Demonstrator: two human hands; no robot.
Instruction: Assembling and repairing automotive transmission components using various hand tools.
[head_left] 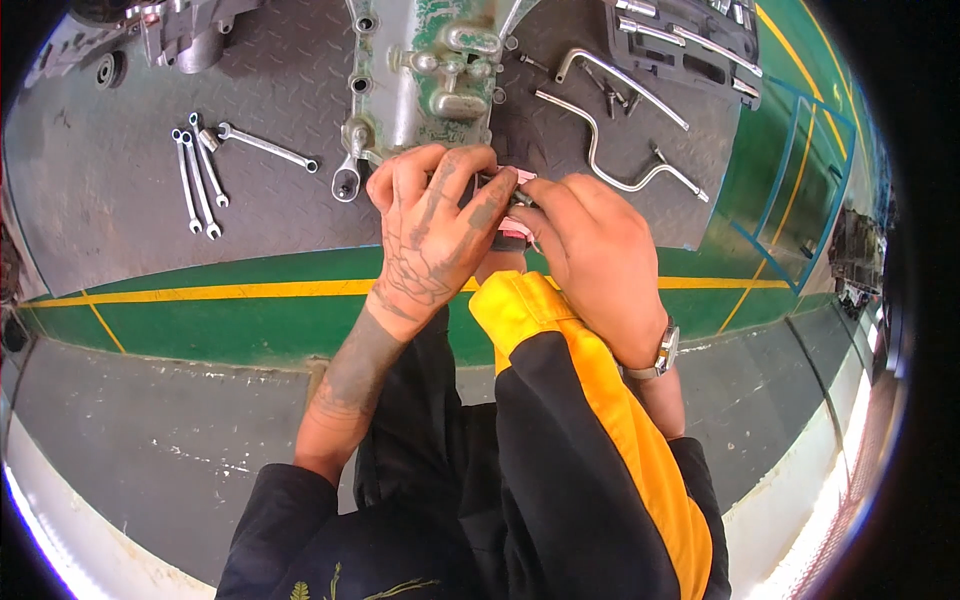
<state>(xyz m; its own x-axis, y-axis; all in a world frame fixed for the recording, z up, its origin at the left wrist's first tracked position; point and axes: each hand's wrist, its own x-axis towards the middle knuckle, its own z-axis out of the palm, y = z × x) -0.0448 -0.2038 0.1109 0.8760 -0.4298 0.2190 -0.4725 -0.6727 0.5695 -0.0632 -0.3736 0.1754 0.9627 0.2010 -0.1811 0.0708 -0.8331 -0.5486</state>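
Both my hands meet over the top of a dark shoe with pink parts (515,229), at the near edge of the metal plate. The shoe is on my raised right foot, and the black trouser leg with its yellow side stripe and yellow hem (515,305) leads up to it. My left hand (430,225), tattooed, is closed, thumb and fingertips pinched over the shoe. My right hand (590,235), with a metal watch at the wrist, pinches from the other side. They seem to hold the shoelace, though fingers hide most of it.
Beyond the shoe stands a green-painted metal housing (400,95), a ratchet (347,180) beside it. Several combination wrenches (200,185) lie on the left. On the right are bent chrome bars (590,140) and a grey socket case (690,70). A tread-patterned plate (290,200) bears them.
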